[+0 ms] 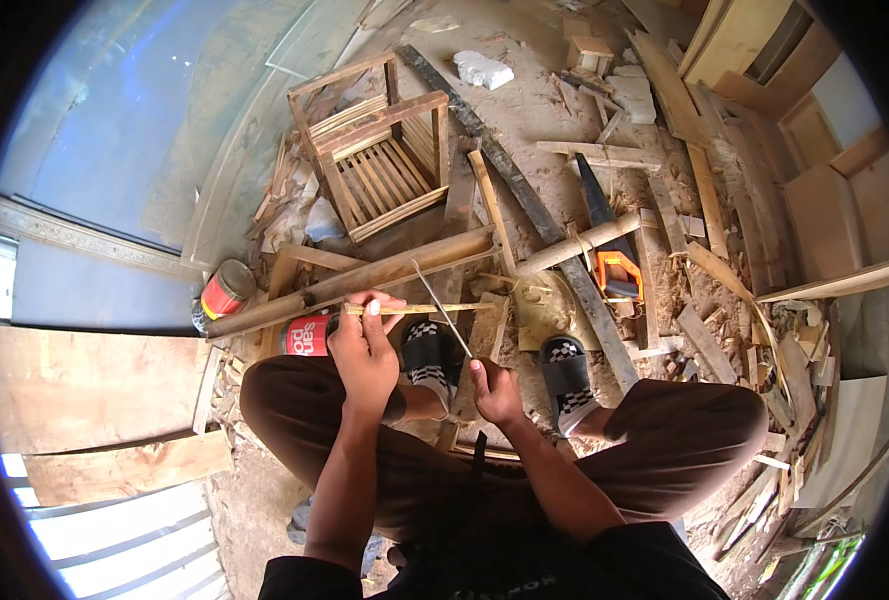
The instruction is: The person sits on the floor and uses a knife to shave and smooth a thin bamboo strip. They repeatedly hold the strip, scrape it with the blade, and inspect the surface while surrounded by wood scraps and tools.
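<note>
My right hand (497, 392) hides the lower end of the thin blade (455, 328) it grips; my left hand (365, 355) pinches a wooden strip (413, 308) jutting rightward. I can't tell whether they touch.

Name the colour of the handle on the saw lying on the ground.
The saw handle is bright orange with a dark section, best seen in the head view.

Near end of thin blade (458, 334) hidden in right fingers (481, 376), nearer red can (307, 336) partly behind left knee (280, 385).
</note>
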`<state>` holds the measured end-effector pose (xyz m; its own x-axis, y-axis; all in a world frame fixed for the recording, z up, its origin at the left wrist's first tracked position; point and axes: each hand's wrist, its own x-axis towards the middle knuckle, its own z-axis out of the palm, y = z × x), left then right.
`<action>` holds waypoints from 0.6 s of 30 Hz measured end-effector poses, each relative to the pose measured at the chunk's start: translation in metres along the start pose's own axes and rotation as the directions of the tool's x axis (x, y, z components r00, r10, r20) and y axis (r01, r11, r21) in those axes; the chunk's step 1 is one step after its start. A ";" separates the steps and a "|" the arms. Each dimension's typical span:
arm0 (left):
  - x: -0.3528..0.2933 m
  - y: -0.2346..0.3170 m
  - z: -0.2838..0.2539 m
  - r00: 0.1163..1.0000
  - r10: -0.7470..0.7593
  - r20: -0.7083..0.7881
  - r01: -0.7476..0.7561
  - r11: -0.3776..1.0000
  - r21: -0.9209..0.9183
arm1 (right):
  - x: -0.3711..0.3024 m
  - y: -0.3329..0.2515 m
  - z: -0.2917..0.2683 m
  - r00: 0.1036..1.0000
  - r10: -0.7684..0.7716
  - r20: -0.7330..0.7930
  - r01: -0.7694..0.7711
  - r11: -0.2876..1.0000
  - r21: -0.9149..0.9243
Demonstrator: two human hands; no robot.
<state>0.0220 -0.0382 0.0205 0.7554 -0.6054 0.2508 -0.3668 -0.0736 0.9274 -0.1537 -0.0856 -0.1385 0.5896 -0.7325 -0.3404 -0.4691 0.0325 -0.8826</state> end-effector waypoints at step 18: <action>0.006 -0.003 0.009 1.000 -0.002 -0.024 0.001 1.000 -0.016 | 0.020 0.116 0.004 0.893 0.417 -0.170 -0.437 0.894 -0.099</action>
<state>0.0229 -0.0493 0.0163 0.7688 -0.5861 0.2557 -0.3571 -0.0618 0.9320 -0.1935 -0.0937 -0.2495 0.2190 -0.7559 -0.6170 -0.7420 0.2817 -0.6084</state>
